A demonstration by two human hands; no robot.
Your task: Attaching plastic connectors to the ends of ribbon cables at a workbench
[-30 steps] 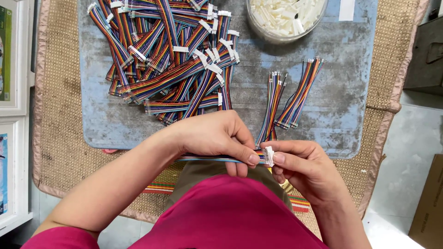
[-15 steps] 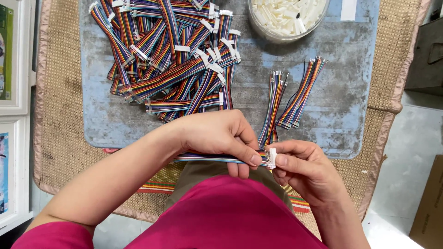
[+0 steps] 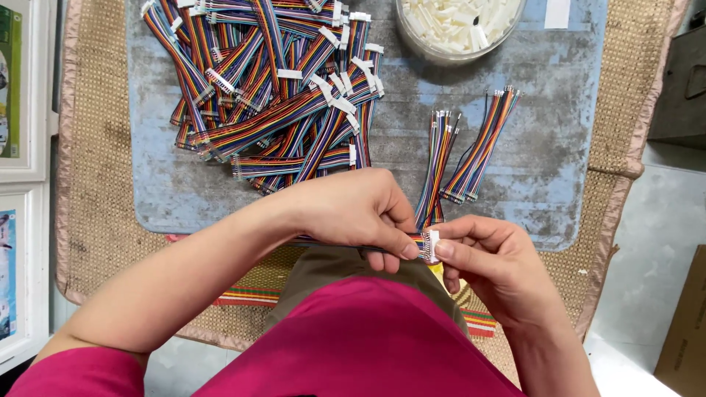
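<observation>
My left hand (image 3: 360,209) pinches the end of a rainbow ribbon cable (image 3: 418,240) between thumb and fingers. My right hand (image 3: 489,261) holds a small white connector (image 3: 433,245) pressed against that cable end. Both hands meet just above my lap, at the near edge of a worn blue-grey board (image 3: 544,162). A big heap of rainbow cables with white connectors (image 3: 272,81) lies on the board's far left. Two loose cable bundles (image 3: 471,147) lie to the right of the heap, just beyond my hands.
A clear bowl of white connectors (image 3: 460,26) stands at the board's far edge. The board rests on a woven straw mat (image 3: 88,184). White framed panels (image 3: 22,147) stand at the left. A cardboard box (image 3: 684,323) sits on the floor at the right.
The hands have stayed in the same place, with the white connector pushed closer onto the cable end. The view has shifted slightly.
</observation>
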